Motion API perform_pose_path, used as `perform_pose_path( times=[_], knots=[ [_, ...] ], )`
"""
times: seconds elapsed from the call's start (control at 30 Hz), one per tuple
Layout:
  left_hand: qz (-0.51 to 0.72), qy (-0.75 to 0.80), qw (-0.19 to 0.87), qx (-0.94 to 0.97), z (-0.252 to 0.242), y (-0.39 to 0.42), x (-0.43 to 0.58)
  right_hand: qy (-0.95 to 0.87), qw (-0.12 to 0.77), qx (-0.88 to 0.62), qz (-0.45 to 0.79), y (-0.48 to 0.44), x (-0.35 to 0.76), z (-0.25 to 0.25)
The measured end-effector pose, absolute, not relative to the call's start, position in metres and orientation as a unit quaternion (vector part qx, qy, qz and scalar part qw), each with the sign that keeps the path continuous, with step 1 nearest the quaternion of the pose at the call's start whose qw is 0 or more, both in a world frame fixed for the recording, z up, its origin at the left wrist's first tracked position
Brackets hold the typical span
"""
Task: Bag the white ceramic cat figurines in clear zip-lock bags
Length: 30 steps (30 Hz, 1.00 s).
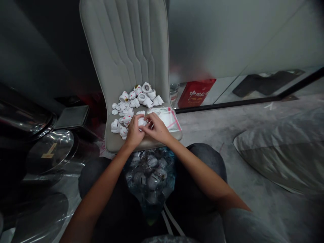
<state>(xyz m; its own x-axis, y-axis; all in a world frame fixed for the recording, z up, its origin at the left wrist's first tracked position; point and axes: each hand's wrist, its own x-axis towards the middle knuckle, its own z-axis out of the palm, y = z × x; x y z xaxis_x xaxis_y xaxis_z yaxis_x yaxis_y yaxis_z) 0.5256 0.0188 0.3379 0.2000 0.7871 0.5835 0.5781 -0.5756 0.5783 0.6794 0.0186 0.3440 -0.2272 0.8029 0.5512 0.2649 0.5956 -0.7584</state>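
Observation:
Over the front of the chair seat, my left hand is closed around a white cat figurine. My right hand pinches at the same figurine from the right, its fingertips touching it. Loose white cat figurine parts lie behind and left of my hands, some with red and gold marks, some hollow and tipped over. Small white discs sit at the seat's left side. Beside my right hand rests a flat white sheet or packet with a pink edge.
A clear plastic bag of more white figurines is between my knees. Shiny metal stools stand to the left. Behind the chair on the right are a red bag and a glass panel; a grey cloth-like cover lies farther right.

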Motion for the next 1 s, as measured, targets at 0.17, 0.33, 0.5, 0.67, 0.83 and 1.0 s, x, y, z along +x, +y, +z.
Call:
perform_pose_path(
  times=[0.17,0.33,0.5,0.67,0.83,1.0],
  knots=[
    [0.439,0.446,0.098,0.774,0.337,0.021,0.525,-0.718,0.524,-0.362,0.281,0.021,0.68,0.343],
    [0.441,0.457,0.144,0.759,0.341,0.018,0.527,-0.692,0.539,-0.371,0.304,0.021,0.68,0.346],
    [0.455,0.442,0.231,0.737,0.343,0.015,0.527,-0.638,0.552,-0.406,0.353,0.024,0.682,0.346],
    [0.474,0.44,0.281,0.709,0.342,0.017,0.527,-0.612,0.576,-0.413,0.351,0.027,0.685,0.346],
    [0.487,0.442,0.426,0.621,0.347,0.018,0.524,-0.635,0.593,-0.412,0.275,0.026,0.69,0.348],
    [0.449,0.416,0.612,0.5,0.354,0.016,0.525,-0.638,0.594,-0.404,0.278,0.026,0.691,0.35]
  ],
)
